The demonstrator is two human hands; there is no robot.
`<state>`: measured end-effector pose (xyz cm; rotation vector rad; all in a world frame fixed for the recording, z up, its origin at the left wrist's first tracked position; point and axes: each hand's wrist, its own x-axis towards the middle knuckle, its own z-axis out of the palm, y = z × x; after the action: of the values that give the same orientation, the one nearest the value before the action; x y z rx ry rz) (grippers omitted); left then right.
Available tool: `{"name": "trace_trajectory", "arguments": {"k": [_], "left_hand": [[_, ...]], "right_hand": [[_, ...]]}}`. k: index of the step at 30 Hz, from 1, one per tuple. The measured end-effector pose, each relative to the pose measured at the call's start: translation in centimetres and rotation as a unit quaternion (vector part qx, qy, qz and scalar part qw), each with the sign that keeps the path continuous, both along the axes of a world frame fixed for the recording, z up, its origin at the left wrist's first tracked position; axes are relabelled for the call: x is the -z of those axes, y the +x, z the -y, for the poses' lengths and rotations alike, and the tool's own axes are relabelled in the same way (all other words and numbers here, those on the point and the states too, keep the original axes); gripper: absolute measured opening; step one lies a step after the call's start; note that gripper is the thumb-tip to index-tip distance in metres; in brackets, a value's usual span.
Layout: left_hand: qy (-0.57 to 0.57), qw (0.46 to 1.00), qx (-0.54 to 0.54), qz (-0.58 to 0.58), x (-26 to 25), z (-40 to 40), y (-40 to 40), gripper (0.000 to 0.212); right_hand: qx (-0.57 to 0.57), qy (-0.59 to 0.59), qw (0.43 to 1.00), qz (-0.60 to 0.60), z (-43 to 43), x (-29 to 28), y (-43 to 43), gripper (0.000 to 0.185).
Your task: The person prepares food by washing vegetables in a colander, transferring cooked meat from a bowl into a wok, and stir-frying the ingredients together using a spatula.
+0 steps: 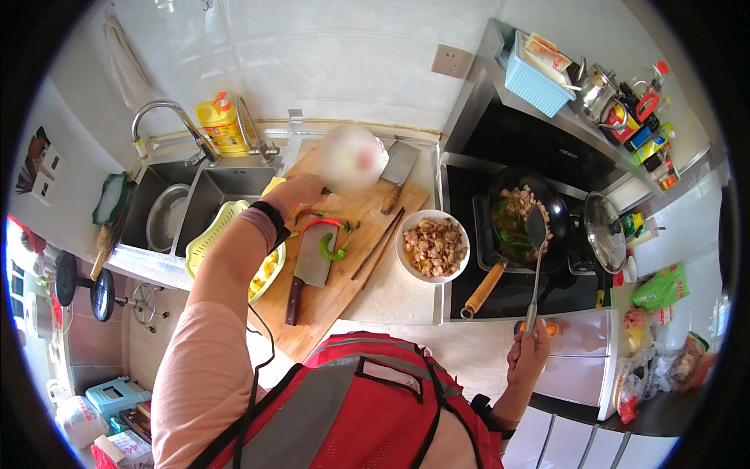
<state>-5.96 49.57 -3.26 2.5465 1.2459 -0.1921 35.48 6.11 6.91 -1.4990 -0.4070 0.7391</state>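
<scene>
My right hand (525,354) grips the handle of a metal spatula (535,231), whose blade rests in a black wok (556,205) with meat pieces and green peppers. My left hand (304,190) is over the wooden cutting board (351,205), beside a blurred round bowl (351,158); something small and green shows at its fingers, and its grip is unclear. On the board, a cleaver (313,258) lies under a green chili pepper (329,249) and a red chili pepper (321,221). Chopsticks (379,245) lie near a white bowl of cooked meat (433,247).
A second cleaver (398,167) lies at the board's back. Left are a double sink (225,182), a yellow plastic basket (205,243) and a yellow soap bottle (221,126). A glass lid (604,231) stands right of the wok. Above the stove, a shelf holds a blue basket (536,82) and a kettle (599,94).
</scene>
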Motion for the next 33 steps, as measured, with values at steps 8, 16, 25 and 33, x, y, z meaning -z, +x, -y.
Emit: {"name": "trace_trajectory", "arguments": {"k": [8,16,25,33], "left_hand": [[-0.139,0.983,-0.115,0.045,-5.8,4.3,2.9,0.024],[-0.125,0.958,-0.072,0.248,-14.7,11.3,13.4,0.020],[0.054,0.941,0.277,0.187,-13.2,12.4,33.5,0.044],[0.111,0.929,0.323,0.141,-11.6,15.2,42.0,0.050]], "right_hand": [[-0.026,0.019,0.999,0.009,1.2,-0.1,2.0,0.044],[-0.023,0.008,1.000,-0.009,3.2,-0.1,6.0,0.048],[-0.049,0.016,0.998,-0.039,4.2,-0.3,8.6,0.047],[-0.068,0.042,0.995,-0.052,6.1,-0.5,10.5,0.045]]}}
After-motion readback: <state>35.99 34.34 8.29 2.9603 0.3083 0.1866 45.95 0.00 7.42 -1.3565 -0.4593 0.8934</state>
